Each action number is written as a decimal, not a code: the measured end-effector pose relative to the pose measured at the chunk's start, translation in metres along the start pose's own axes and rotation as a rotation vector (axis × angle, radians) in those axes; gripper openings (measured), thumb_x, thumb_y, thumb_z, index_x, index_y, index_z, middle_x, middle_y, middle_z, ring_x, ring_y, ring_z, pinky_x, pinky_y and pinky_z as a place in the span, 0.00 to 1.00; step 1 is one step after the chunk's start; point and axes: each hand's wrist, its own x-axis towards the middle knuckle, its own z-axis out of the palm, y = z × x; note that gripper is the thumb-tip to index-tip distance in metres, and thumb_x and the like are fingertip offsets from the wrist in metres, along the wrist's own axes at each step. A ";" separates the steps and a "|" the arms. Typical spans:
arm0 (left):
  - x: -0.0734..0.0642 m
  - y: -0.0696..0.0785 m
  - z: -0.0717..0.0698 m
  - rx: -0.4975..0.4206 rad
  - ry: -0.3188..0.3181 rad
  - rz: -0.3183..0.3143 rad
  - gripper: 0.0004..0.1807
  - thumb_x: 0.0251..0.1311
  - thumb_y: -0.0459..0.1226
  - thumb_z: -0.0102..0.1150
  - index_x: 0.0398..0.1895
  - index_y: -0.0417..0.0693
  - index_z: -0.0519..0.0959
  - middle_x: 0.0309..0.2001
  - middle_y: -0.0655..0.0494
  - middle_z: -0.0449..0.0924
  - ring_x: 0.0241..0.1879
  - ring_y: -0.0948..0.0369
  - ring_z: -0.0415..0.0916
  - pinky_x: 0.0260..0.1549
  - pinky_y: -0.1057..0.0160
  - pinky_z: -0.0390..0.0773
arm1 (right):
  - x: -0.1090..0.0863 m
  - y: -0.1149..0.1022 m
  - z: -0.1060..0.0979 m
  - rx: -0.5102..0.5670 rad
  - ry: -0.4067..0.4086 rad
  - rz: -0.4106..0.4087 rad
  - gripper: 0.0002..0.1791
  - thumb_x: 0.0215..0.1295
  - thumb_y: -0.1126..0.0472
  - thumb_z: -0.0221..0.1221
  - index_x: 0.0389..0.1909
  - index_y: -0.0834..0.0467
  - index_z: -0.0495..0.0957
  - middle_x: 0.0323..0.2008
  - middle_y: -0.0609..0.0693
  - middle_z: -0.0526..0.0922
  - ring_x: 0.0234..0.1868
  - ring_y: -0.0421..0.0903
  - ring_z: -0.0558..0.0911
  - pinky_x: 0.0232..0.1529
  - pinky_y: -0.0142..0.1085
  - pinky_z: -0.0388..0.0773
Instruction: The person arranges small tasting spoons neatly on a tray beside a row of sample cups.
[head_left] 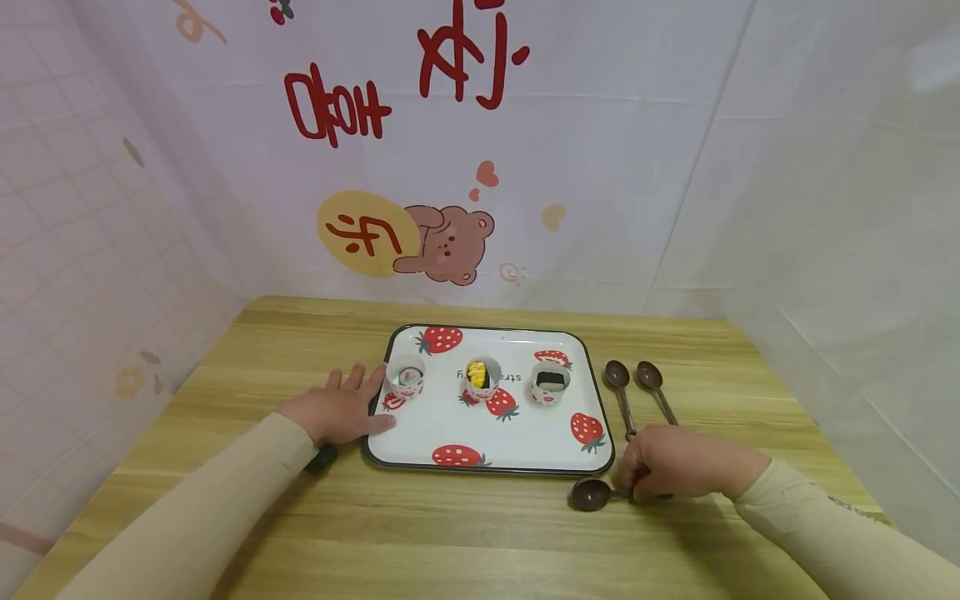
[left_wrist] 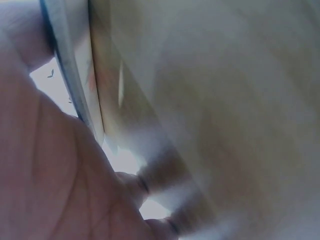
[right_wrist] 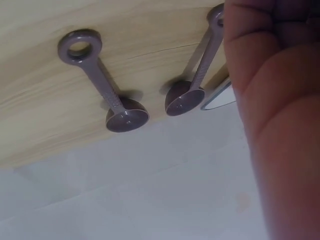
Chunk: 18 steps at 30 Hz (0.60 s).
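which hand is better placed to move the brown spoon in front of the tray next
The right hand, I'd judge: it is curled at that brown spoon, whereas the left hand rests at the left edge of the tray.

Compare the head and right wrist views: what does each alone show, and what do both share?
Head only: three small cups, the left grip, the near spoon and the printed bear.
Right wrist only: the ring-shaped handle end of the spoon farthest from the tray.
Both: the two far spoons, the right grip, the tray, table and wall.
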 end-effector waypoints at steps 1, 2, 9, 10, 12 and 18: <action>0.000 0.000 0.000 -0.001 -0.002 -0.001 0.57 0.67 0.70 0.52 0.87 0.50 0.44 0.84 0.30 0.42 0.80 0.22 0.38 0.70 0.22 0.56 | 0.000 0.000 0.000 0.014 -0.004 0.011 0.12 0.53 0.66 0.73 0.29 0.44 0.87 0.24 0.28 0.79 0.28 0.25 0.73 0.32 0.26 0.74; 0.000 0.000 -0.001 -0.002 -0.003 -0.002 0.57 0.67 0.70 0.52 0.87 0.50 0.44 0.84 0.30 0.42 0.80 0.22 0.38 0.70 0.22 0.56 | 0.000 -0.001 -0.001 0.024 -0.004 0.021 0.12 0.53 0.66 0.73 0.30 0.44 0.87 0.24 0.29 0.79 0.28 0.25 0.74 0.32 0.26 0.74; 0.000 -0.001 -0.001 -0.003 -0.006 -0.002 0.57 0.67 0.71 0.52 0.87 0.50 0.44 0.84 0.30 0.41 0.79 0.22 0.37 0.70 0.21 0.56 | 0.004 -0.008 -0.010 0.135 0.015 0.055 0.09 0.58 0.67 0.71 0.31 0.48 0.87 0.24 0.32 0.81 0.27 0.28 0.75 0.29 0.28 0.75; 0.000 -0.001 -0.001 -0.005 -0.008 -0.006 0.58 0.67 0.71 0.52 0.87 0.50 0.44 0.84 0.30 0.41 0.80 0.22 0.37 0.70 0.21 0.56 | 0.005 -0.009 -0.012 0.143 0.020 0.049 0.08 0.59 0.66 0.71 0.31 0.48 0.87 0.24 0.32 0.81 0.27 0.28 0.75 0.29 0.28 0.75; 0.001 -0.001 -0.001 -0.006 -0.011 -0.011 0.58 0.67 0.72 0.52 0.87 0.51 0.44 0.84 0.31 0.40 0.80 0.22 0.37 0.70 0.22 0.56 | 0.008 -0.011 -0.014 0.150 0.037 0.028 0.08 0.62 0.65 0.70 0.30 0.48 0.86 0.24 0.32 0.80 0.26 0.28 0.74 0.29 0.27 0.74; 0.002 -0.001 -0.001 -0.011 -0.013 -0.014 0.58 0.66 0.72 0.52 0.87 0.51 0.44 0.84 0.31 0.40 0.80 0.22 0.37 0.70 0.21 0.56 | 0.019 -0.014 -0.018 0.120 0.104 0.021 0.05 0.66 0.63 0.70 0.32 0.48 0.87 0.26 0.33 0.80 0.27 0.29 0.75 0.31 0.28 0.74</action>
